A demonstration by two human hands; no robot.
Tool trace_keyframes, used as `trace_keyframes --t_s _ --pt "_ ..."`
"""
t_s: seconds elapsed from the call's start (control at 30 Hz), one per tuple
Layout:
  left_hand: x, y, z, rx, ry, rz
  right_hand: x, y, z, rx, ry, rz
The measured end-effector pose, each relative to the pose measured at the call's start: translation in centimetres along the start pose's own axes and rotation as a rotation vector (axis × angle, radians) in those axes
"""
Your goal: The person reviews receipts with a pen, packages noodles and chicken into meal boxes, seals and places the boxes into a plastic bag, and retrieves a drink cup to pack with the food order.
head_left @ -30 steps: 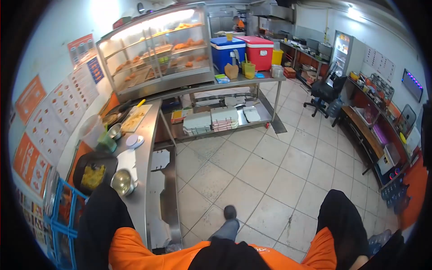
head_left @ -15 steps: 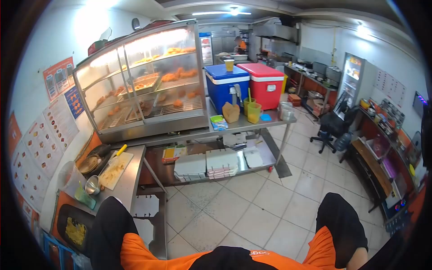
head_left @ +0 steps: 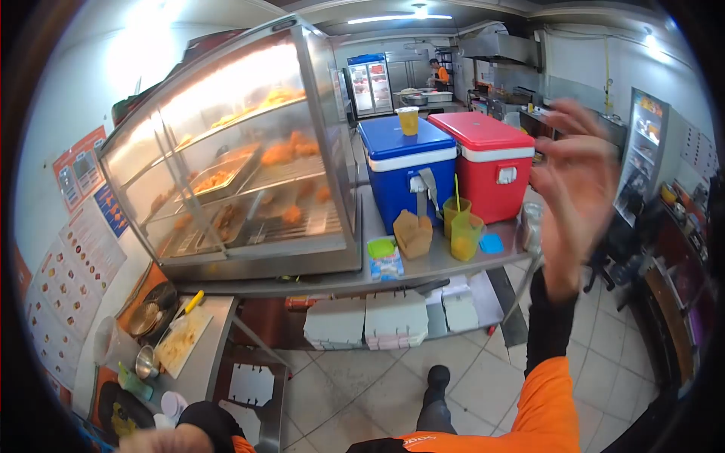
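My right hand [head_left: 578, 192] is raised at the right, palm inward, fingers apart and slightly blurred, holding nothing. It appears in front of the area just right of the red cooler [head_left: 491, 177]. At the lower left edge, my left hand [head_left: 162, 440] is blurred and partly cut off near the dark tray [head_left: 121, 411]; its fingers cannot be made out. Beside the red cooler stands a blue cooler [head_left: 411, 181] with a yellow cup [head_left: 408, 121] on its lid. Yellow-green pitchers [head_left: 466, 238] and a brown paper container [head_left: 413, 234] sit in front of the coolers.
A lit glass display case [head_left: 249, 166] with fried food stands at the left. A cutting board [head_left: 183, 343] and knife [head_left: 194, 302] lie on the side counter [head_left: 211, 325]. Stacked white boxes [head_left: 396, 321] fill the lower shelf. A person [head_left: 439, 74] stands far back.
My right hand has risen into view at the right, and my left hand has appeared at the lower left. The display case and coolers look nearer as the view has moved forward.
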State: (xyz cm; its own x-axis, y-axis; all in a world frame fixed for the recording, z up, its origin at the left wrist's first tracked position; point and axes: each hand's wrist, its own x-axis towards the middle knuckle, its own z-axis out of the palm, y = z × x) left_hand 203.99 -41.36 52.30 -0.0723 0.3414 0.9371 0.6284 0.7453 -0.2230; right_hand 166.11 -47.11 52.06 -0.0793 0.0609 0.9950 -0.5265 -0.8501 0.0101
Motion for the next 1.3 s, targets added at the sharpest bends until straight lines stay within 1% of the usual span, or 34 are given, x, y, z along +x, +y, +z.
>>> trace_keyframes --t_s 0.03,0.07,0.1,0.13,0.2,0.27,0.3,0.33,0.37,0.4,0.43,0.47,0.5,0.53,0.6,0.63,0.67,0.7,0.8,0.83,0.9,0.93,1.0,1.03,1.07,1.1,1.13,1.2,1.23,1.27,1.3 --pt "-1.0 -2.1 -1.0 0.060 -0.137 -0.243 -0.2 5.5 0.5 0.040 0.004 0.063" --pt "-1.8 -4.6 -2.0 0.122 -0.272 -0.477 -0.4 10.5 1.2 0.091 -0.003 0.210" --pt "-2.7 -7.4 -2.8 0.192 -0.404 -0.703 -1.1 17.0 2.0 0.054 -0.013 0.275" --pt "-3.2 -10.5 -2.9 0.265 -0.533 -0.941 -2.0 23.6 2.6 -0.033 -0.083 0.368" --pt "-7.0 -21.0 -0.5 0.900 -0.465 -0.299 -4.4 35.5 4.6 -0.296 -0.231 0.456" --pt "-7.9 -28.5 1.0 1.121 -0.564 -0.450 -6.8 45.0 7.2 -0.526 -0.380 0.289" --pt "-8.9 -31.3 1.2 1.140 -0.571 -0.461 -6.9 48.1 7.9 -0.535 -0.483 0.389" --pt "-9.8 -33.1 1.1 1.194 -0.682 -0.500 -7.2 50.8 8.8 -0.511 -0.481 0.386" --pt "-10.3 -34.5 1.1 1.247 -0.800 -0.538 -7.5 53.2 9.8 -0.633 -0.570 0.363" --pt "-10.5 -35.5 1.0 1.266 -0.820 -0.540 -7.7 55.7 10.4 -0.756 -0.653 0.339" --pt "-10.5 -36.0 0.7 1.309 -0.859 -0.605 -6.6 57.4 10.6 -0.748 -0.957 0.430" --pt "-10.5 -36.4 0.4 1.348 -0.896 -0.670 -5.7 57.9 10.7 -0.728 -0.946 0.434" --pt "-10.6 -36.5 0.1 1.412 -0.880 -0.711 -5.0 58.1 11.0 -0.738 -0.992 0.425" --pt "-10.1 -36.5 0.1 1.423 -0.893 -0.710 -4.3 58.5 11.4 -0.749 -1.038 0.411" --pt "-8.7 -35.8 0.4 1.633 -0.954 -0.820 -3.7 59.7 12.1 -0.708 -1.011 0.420" --pt "-8.2 -35.3 0.7 1.646 -0.963 -0.814 -3.6 60.7 12.6 -0.594 -1.063 0.510" --pt "-7.8 -34.6 1.0 1.727 -0.967 -0.823 -3.5 61.9 13.1 -0.481 -1.110 0.592" --pt "-7.3 -34.1 1.3 1.816 -0.962 -0.819 -4.9 65.3 15.1 -0.392 -1.090 0.644" --pt "-6.1 -31.1 2.6 1.944 -0.920 -0.776 -5.1 64.8 15.1 -0.468 -1.057 0.599" --pt "-5.5 -29.9 3.1 1.962 -0.916 -0.814 -4.3 64.8 15.1 -0.463 -1.047 0.573" --pt "-5.1 -28.4 4.3 1.992 -0.889 -0.792 -3.3 64.3 15.1 -0.466 -1.403 0.548" --pt "-5.0 -27.4 4.9 1.996 -0.879 -0.782 -2.7 63.4 14.9 -0.462 -1.408 0.520" --pt "-5.2 -25.2 6.4 2.004 -0.860 -0.780 -1.3 59.5 13.9 -0.347 -1.524 0.334" --pt "-5.3 -24.1 7.2 2.007 -0.852 -0.785 -0.1 56.1 13.0 -0.337 -1.538 0.306" --pt "-5.4 -22.9 8.0 2.008 -0.849 -0.792 1.3 52.3 11.6 -0.165 -1.580 0.431" --pt "-5.8 -21.9 8.5 2.042 -0.880 -0.754 1.9 49.8 11.5 0.007 -1.617 0.561" --pt "-6.1 -20.4 9.0 1.940 -0.722 -0.984 1.4 48.6 12.4 0.024 -1.642 0.546" --pt "-5.6 -17.9 9.4 1.938 -0.836 -0.848 -0.4 45.4 14.1 0.550 -1.642 0.813" --pt "-5.2 -16.4 10.0 1.955 -0.812 -0.859 -1.6 42.9 14.5 0.776 -1.546 0.765" --pt "-4.9 -14.6 10.6 1.968 -0.780 -0.864 -3.6 40.8 15.7 0.803 -1.586 0.766" --pt "-4.3 -12.6 11.3 1.989 -0.768 -0.866 -6.1 38.8 17.1 1.200 -1.435 0.980"
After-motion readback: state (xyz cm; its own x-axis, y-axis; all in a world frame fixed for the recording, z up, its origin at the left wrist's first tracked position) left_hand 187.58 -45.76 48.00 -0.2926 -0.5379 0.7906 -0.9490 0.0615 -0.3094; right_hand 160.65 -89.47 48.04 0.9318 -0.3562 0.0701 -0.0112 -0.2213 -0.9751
